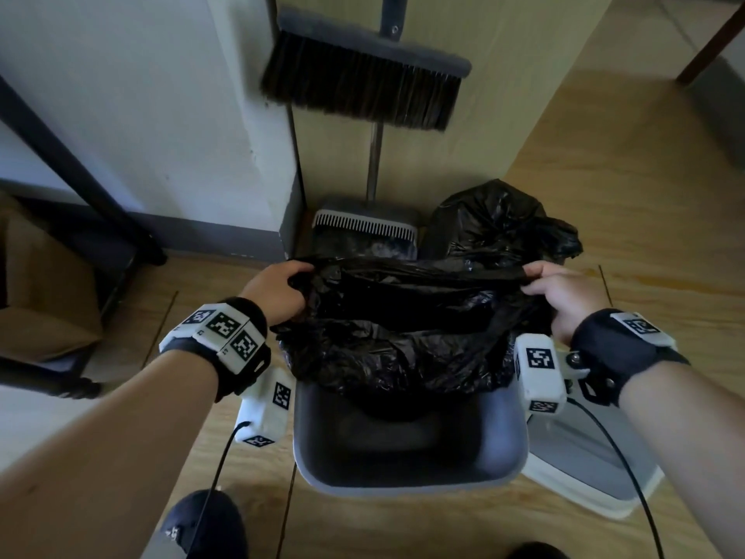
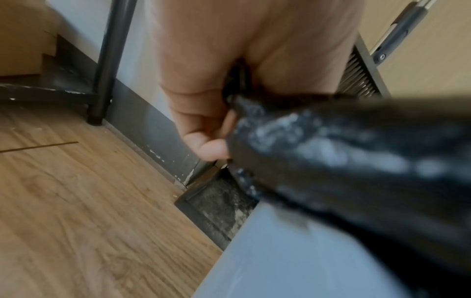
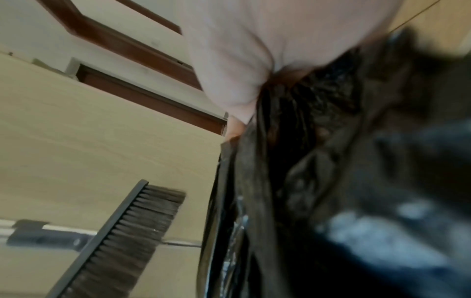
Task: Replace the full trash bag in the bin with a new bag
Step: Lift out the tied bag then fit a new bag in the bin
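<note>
From the head view, halfway done: full bag [image 1: 500, 223] out on the floor behind the bin [image 1: 407, 449], new bag [image 1: 403, 316] stretched open above it, left hand [image 1: 278, 292] and right hand [image 1: 560, 296] each gripping an edge, rim not yet lined; from the left wrist, fingers [image 2: 209, 145] curled on black plastic [image 2: 344, 151]; from the right wrist, likewise, though blurred.

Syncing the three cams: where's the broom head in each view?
Head: broom head top centre, hanging above the dustpan.
Left wrist: only a strip of bristles at upper right, behind the left hand.
Right wrist: bottom left, tilted.
Shared landmark: the new bag, gripped by both hands.
</note>
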{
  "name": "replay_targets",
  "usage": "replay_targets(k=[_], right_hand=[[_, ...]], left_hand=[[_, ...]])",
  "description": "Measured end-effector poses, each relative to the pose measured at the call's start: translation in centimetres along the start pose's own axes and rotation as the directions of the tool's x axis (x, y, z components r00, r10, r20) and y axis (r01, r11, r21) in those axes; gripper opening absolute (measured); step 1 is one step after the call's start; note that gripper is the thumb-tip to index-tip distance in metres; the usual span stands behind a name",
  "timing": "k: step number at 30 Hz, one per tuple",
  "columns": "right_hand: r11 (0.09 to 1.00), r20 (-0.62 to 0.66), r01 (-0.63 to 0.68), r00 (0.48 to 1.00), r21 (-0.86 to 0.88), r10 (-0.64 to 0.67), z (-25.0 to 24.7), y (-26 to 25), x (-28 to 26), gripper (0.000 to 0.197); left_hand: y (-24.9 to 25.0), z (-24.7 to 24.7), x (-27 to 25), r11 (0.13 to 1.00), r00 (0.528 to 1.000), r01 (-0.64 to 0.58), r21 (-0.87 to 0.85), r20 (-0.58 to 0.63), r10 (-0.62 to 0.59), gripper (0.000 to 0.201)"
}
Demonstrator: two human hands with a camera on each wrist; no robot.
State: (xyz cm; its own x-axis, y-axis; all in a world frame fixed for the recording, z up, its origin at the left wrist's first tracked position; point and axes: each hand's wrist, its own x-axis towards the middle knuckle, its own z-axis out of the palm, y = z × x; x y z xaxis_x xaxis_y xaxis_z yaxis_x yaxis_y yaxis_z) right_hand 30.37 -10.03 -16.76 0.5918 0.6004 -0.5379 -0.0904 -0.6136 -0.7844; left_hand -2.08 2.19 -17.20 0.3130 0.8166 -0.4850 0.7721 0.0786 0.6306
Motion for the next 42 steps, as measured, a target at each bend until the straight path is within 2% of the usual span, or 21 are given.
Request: replay_targets(k=[5,7,8,11,13,16,19,21,23,25,26,28,29,31,34,36,39,42], right_hand=[[0.995,-0.02,0.068,0.997,-0.078,-0.07,-0.6,0.2,1.1,0.05],[0.992,-0.015,0.054,0.998,-0.113,-0.056,-1.0,0.0,0.9,0.04],[0.988,0.003,0.037,0.999,-0.151,-0.037,-1.0,-0.1,0.5,0.037],[0.927,0.058,0.051,0.998,-0.371,-0.032,-0.2,0.2,-0.6,0.055],[0.852,0.104,0.07,0.994,-0.519,-0.018,0.3,0.9,-1.3,0.05],[0.881,0.123,0.035,0.992,-0.472,0.027,0.5,2.1,-2.1,0.038],[0.904,0.088,0.046,0.996,-0.426,-0.01,0.1,2.1,-3.6,0.031],[0.869,0.078,0.073,0.996,-0.489,-0.04,-0.3,1.8,-4.5,0.033],[0.825,0.056,0.101,0.995,-0.556,-0.084,-0.8,1.3,-5.5,0.035],[0.764,0.008,0.172,0.977,-0.622,-0.214,-1.1,0.5,-6.8,0.031],[0.732,-0.003,0.223,0.956,-0.643,-0.294,-1.1,0.1,-7.3,0.026],[0.689,0.051,0.317,0.925,-0.652,-0.377,-0.8,-0.6,-8.4,0.019],[0.68,0.094,0.345,0.921,-0.647,-0.378,-0.5,-0.9,-9.0,0.017],[0.643,0.148,0.355,0.923,-0.678,-0.354,0.1,-1.0,-9.8,0.016],[0.549,0.172,0.277,0.956,-0.788,-0.236,0.4,-0.7,-11.2,0.03],[0.539,0.147,0.222,0.973,-0.813,-0.179,0.3,-0.2,-12.1,0.042],[0.501,0.14,0.173,0.985,-0.848,-0.102,0.0,0.6,-13.1,0.036],[0.53,0.159,0.135,0.987,-0.837,0.001,-0.1,1.3,-13.5,0.022]], left_hand=[[-0.4,0.6,0.2,0.999,1.0,0.01,0.045,0.012,-0.011,0.049],[-0.6,0.8,0.2,0.997,1.0,0.008,0.073,0.018,-0.01,0.047],[-0.8,0.9,0.2,0.996,1.0,0.011,0.084,0.026,-0.013,0.047],[-1.3,1.1,0.3,0.993,0.998,0.014,0.113,0.055,-0.02,0.047],[-1.4,1.3,0.3,0.989,0.997,0.013,0.145,0.073,-0.024,0.047],[-1.7,1.2,-0.3,0.987,0.998,0.015,0.16,0.066,-0.026,0.047],[-2.2,0.8,-1.6,0.985,1.0,0.024,0.17,-0.008,-0.023,0.047],[-2.7,0.5,-2.3,0.974,0.998,0.012,0.225,-0.063,0.003,0.051],[-2.3,0.3,-3.3,0.97,0.982,-0.037,0.239,-0.171,0.079,0.05],[-1.0,0.0,-4.7,0.978,0.944,-0.132,0.162,-0.279,0.174,0.042],[-0.2,0.0,-5.6,0.979,0.938,-0.168,0.116,-0.285,0.195,0.037],[1.1,0.1,-7.2,0.977,0.947,-0.213,0.026,-0.241,0.213,0.025],[1.4,0.3,-7.8,0.976,0.951,-0.215,0.042,-0.219,0.219,0.018],[1.6,0.5,-8.6,0.972,0.969,-0.152,0.181,-0.165,0.182,0.012],[0.6,0.6,-10.0,0.95,0.991,-0.038,0.311,-0.108,0.075,0.014],[0.0,0.8,-11.0,0.948,0.996,0.003,0.317,-0.086,0.026,0.018],[-0.5,1.1,-11.9,0.944,1.0,0.011,0.331,0.02,-0.019,0.018],[-0.4,1.6,-12.1,0.935,0.987,0.011,0.355,0.146,-0.067,0.041]])
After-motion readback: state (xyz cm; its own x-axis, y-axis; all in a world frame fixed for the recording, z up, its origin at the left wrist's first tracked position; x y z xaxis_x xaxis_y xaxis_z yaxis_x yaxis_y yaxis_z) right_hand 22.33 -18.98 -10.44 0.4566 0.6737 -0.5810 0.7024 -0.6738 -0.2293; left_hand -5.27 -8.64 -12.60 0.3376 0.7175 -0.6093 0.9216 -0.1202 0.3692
